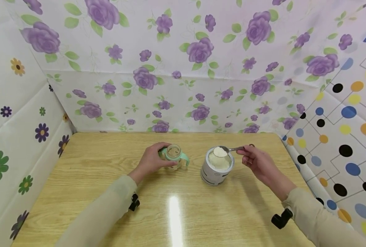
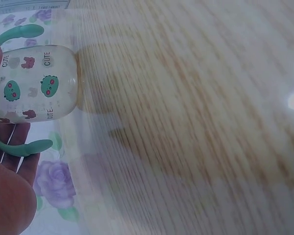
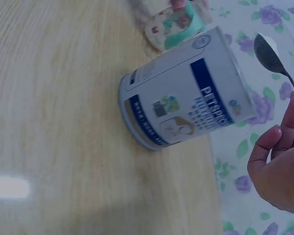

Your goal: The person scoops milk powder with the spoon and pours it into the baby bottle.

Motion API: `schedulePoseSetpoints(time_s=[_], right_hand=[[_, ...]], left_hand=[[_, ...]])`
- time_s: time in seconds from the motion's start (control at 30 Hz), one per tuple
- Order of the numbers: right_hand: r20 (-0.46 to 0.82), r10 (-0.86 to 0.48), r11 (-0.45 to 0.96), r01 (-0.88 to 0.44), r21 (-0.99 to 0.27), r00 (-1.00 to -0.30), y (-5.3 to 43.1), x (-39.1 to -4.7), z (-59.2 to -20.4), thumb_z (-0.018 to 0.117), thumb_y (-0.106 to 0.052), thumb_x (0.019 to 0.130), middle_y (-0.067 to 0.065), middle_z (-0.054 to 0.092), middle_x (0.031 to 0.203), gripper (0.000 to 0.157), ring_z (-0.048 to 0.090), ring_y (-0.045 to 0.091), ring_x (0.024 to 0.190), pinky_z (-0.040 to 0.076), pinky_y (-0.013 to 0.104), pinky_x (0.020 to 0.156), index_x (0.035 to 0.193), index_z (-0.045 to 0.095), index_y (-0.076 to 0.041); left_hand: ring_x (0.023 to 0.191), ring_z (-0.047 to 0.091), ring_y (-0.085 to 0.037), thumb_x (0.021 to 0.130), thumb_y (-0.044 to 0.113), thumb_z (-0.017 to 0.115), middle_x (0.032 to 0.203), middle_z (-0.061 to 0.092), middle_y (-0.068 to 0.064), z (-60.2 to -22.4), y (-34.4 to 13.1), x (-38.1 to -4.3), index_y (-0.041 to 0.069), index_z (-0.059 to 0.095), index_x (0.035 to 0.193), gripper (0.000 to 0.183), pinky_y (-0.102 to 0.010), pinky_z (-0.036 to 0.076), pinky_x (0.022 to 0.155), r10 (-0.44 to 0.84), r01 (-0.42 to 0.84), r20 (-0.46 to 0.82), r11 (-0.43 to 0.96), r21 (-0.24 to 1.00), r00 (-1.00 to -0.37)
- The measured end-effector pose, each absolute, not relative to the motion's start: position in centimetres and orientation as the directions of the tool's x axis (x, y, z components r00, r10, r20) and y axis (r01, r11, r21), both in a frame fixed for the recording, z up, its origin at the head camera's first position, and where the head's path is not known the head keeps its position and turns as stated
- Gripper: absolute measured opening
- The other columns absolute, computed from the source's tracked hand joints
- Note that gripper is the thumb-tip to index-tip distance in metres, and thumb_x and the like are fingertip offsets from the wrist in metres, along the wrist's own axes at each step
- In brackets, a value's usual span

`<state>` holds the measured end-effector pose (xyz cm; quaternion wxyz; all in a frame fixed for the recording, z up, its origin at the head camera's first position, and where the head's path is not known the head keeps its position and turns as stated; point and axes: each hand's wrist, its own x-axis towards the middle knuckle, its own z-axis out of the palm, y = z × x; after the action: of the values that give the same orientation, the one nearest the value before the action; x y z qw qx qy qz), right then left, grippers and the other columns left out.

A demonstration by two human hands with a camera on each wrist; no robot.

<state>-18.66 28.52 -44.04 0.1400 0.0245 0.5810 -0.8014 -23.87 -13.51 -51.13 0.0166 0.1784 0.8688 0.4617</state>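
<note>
My left hand (image 1: pixel 153 159) grips a small clear baby bottle (image 2: pixel 39 83) by its neck. The bottle has green side handles (image 2: pixel 23 148), cartoon prints and an uncovered mouth, and stands upright on the table. To its right is a white tin (image 1: pixel 215 171) full of pale powder (image 1: pixel 219 162), its top open. My right hand (image 1: pixel 260 163) pinches the handle of a metal spoon (image 1: pixel 236 149). Heaped with white powder, the spoon's bowl (image 3: pixel 268 54) hangs above the tin's rim in the right wrist view.
A wood-grain table (image 1: pixel 108 219) carries the bottle and tin. Behind it rises a sheet with purple roses (image 1: pixel 144 78); a flower-print sheet (image 1: pixel 25 151) flanks the left side and a dotted sheet (image 1: pixel 340 120) the right. Light glares off the table's front middle.
</note>
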Motion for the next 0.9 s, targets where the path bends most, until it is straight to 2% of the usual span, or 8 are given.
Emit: schedulePoseSetpoints(time_s=[0.43,0.9], right_hand=[[-0.211,-0.248,-0.283,0.278,-0.918,-0.946,24.4,-21.6,-39.5,0.059,-0.026,0.113,-0.001,0.081,0.098,0.025,0.065,0.013,0.078,0.054,0.028,0.082,0.107,0.079,-0.012],[-0.222,-0.294,-0.169,0.279,-0.945,-0.93,19.5,-23.6,-39.2,0.057,-0.026,0.114,-0.002,0.081,0.099,0.025,0.065,0.01,0.077,0.054,0.026,0.078,0.111,0.078,-0.013]], left_hand=[[0.123,0.066,-0.028,0.076,0.037,0.1,0.135,0.071,-0.003,-51.1,-13.5,-23.9,0.017,0.07,0.139,0.073,-0.051,0.053,0.107,0.337,0.314,0.146,0.523,0.792,-0.93],[0.125,0.065,-0.028,0.075,0.04,0.1,0.137,0.07,-0.003,-51.1,-13.5,-24.1,0.017,0.069,0.14,0.075,-0.051,0.052,0.108,0.331,0.301,0.129,0.544,0.783,-0.935]])
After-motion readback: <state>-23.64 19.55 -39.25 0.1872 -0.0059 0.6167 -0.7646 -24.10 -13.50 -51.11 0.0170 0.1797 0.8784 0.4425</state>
